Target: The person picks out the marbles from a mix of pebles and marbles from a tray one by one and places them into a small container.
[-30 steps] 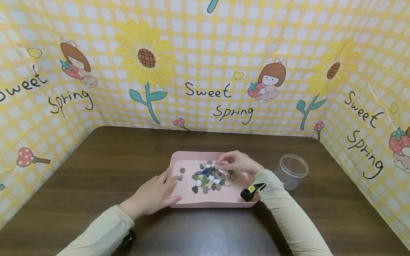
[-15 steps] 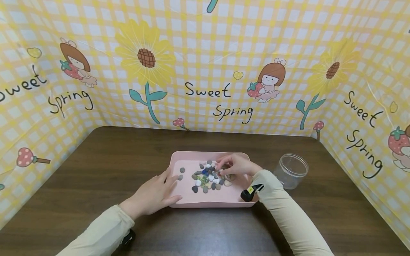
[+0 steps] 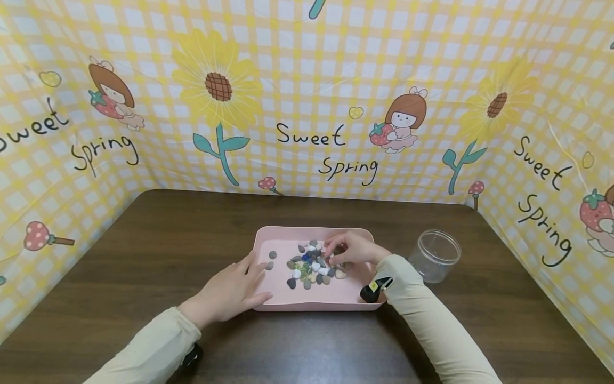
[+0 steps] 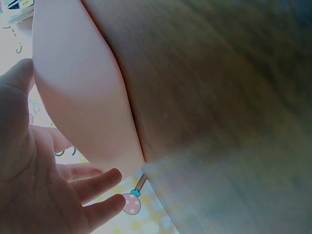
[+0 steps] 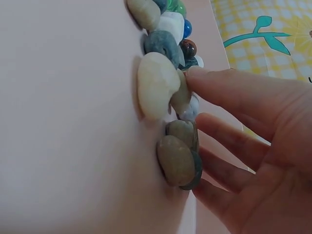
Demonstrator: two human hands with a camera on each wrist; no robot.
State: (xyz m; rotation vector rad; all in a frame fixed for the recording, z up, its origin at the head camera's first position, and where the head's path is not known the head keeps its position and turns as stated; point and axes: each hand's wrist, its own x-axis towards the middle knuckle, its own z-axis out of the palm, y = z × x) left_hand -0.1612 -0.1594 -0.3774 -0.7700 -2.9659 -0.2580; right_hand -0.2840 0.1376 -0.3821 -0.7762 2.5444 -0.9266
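The right hand (image 3: 357,249) is reaching into the pile of pebbles and marbles (image 3: 315,266) in the middle of the pink tray (image 3: 283,297), its thumb and fingers now sitting lower than a second ago; whether they are pinching a piece cannot be told. The left hand (image 3: 229,293), fingers spread, is still resting at the tray's left edge. Right of it, the clear jar (image 3: 435,258) is standing unmoved.

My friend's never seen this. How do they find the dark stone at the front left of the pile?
On the brown table sits a pink tray with a pile of stones. Go to the pile's front-left corner. The dark stone there looks darker than the white stone just behind it and the grey stone to its right.
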